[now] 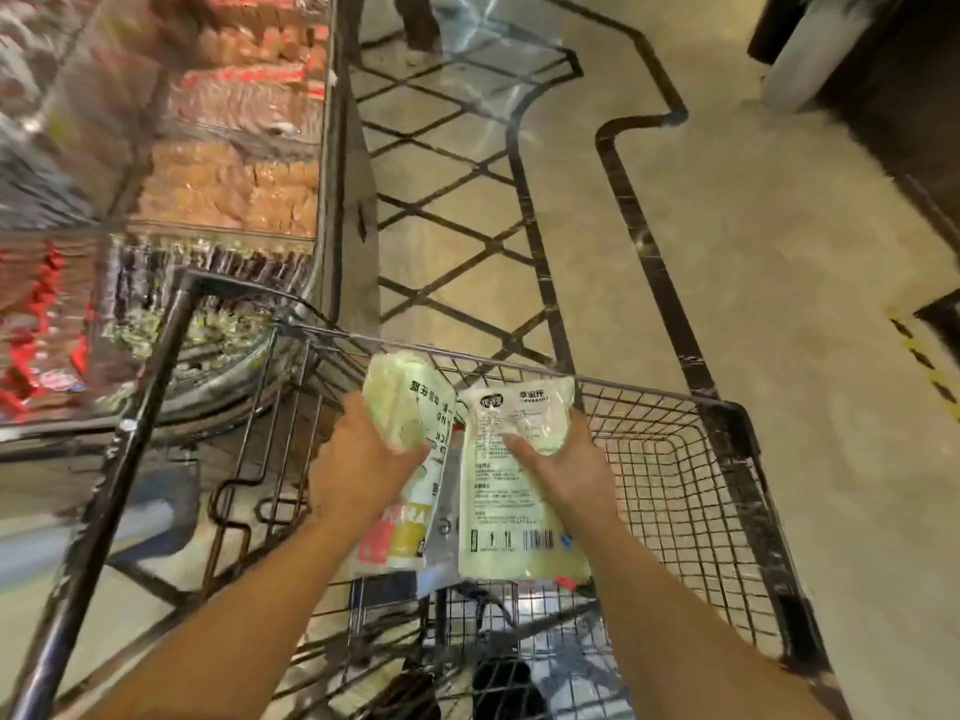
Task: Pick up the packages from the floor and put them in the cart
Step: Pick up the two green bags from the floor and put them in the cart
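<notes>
Both hands were over the wire cart (675,459), each closed on its own package. The left hand (363,459) gripped the left package (410,407) near its upper half, fingers wrapped round the pale-green end, the red-and-yellow printed end hanging toward the person. The right hand (563,470) lay along the right side of the right package (514,491), its thumb (522,446) pressed flat on the printed face and the other fingers hidden behind — a firm pinch, as far as could be judged.

The two packages were side by side, their inner edges touching or nearly so, and each ran lengthwise from the cart's far rim back toward the near end. Both sat inside the line of the rim, toward the cart's left half; whether they rested on something in the basket or were held just above it could not be told through the blur.

The relation that mattered was vertical: the basket floor lay directly beneath both packages, so the coming move was probably a lowering and a letting go, with no sideways carry. The open mesh toward the right corner was nearer the right hand — that package had the clearer drop. A grey item between and below the packages could catch their lower ends.
</notes>
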Available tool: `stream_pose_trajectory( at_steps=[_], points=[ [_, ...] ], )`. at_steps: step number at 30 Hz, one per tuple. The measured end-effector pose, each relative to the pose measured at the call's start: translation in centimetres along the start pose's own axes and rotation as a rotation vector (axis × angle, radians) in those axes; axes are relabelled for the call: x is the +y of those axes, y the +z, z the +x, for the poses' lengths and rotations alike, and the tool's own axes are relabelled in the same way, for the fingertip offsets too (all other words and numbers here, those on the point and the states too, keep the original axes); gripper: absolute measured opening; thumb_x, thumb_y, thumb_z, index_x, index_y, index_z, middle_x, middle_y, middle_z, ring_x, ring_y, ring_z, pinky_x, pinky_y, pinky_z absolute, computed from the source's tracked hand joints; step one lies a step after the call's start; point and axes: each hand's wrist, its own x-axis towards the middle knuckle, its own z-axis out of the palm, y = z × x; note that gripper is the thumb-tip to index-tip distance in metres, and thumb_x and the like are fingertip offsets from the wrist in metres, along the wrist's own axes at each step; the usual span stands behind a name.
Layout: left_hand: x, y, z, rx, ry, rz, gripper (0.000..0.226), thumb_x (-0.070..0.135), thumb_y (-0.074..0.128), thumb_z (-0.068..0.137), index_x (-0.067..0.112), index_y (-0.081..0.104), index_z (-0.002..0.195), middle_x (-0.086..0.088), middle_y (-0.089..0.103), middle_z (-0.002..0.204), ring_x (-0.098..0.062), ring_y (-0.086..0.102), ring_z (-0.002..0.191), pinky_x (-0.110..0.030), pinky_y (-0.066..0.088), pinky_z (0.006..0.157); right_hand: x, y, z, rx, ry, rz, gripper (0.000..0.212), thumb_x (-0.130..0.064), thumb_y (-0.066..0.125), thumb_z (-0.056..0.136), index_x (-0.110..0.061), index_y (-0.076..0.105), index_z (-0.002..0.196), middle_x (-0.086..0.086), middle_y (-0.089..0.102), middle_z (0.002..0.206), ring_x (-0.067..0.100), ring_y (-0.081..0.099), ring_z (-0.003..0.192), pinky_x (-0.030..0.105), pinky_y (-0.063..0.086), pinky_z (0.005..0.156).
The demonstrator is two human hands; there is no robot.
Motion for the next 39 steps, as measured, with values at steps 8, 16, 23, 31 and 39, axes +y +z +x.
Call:
stream_pose_trajectory(
  at_steps=[8,16,23,31,39],
  points=[
    [-1.4,5.6,1.6,-0.015,-0.217,-0.051,0.07,0.048,0.085,0.084,0.023,0.026,0.112,-0.012,0.06,0.115,-0.033,0.064,0.091,-0.044,0.057,0.075,1.4,5.6,3.8,-0.153,0.043,0.024,0.115,-0.09,0.066,0.069,-0.032,0.023,0.158,0.004,0.067,0.139,0.032,0.068,0.122,0.052,0.056,0.103],
    [-2.6,7.3,3.5,-0.131,-0.261,-0.066,0.051,0.038,0.07,0.099,0.019,0.027,0.118,-0.017,0.063,0.128,-0.04,0.069,0.103,-0.05,0.059,0.081,1.4,7.9,6.1,-0.243,0.115,0.061,0.107,-0.065,0.068,0.091,-0.025,0.006,0.168,0.019,0.039,0.164,0.044,0.046,0.145,0.051,0.041,0.116],
    [-1.9,5.3,4.3,-0.226,-0.211,0.252,0.061,0.042,0.062,0.101,0.01,0.031,0.143,-0.018,0.057,0.134,-0.042,0.063,0.117,-0.053,0.055,0.092,0.3,7.1,7.4,-0.365,0.134,-0.05,0.106,-0.062,0.061,0.098,-0.02,-0.005,0.168,0.021,0.039,0.161,0.044,0.044,0.145,0.052,0.04,0.118],
    [-0.8,-1.0,2.1,-0.069,0.222,0.822,0.071,0.051,0.037,0.107,0.019,0.015,0.167,-0.011,0.04,0.163,-0.032,0.029,0.156,-0.052,0.019,0.128,-4.9,4.5,5.4,-0.286,-0.214,-0.527,0.088,-0.065,0.039,0.105,-0.018,0.001,0.169,0.02,0.011,0.175,0.04,0.013,0.161,0.057,0.031,0.123],
    [-5.7,-15.2,-3.1,0.194,0.049,0.808,0.07,0.057,0.034,0.107,0.024,0.021,0.168,-0.011,0.03,0.171,-0.031,0.019,0.161,-0.055,0.009,0.13,-16.7,4.7,-1.0,-0.174,-0.722,-0.622,0.077,-0.067,0.042,0.102,-0.025,0.025,0.164,0.011,0.037,0.166,0.036,0.035,0.152,0.052,0.042,0.115]
  ],
)
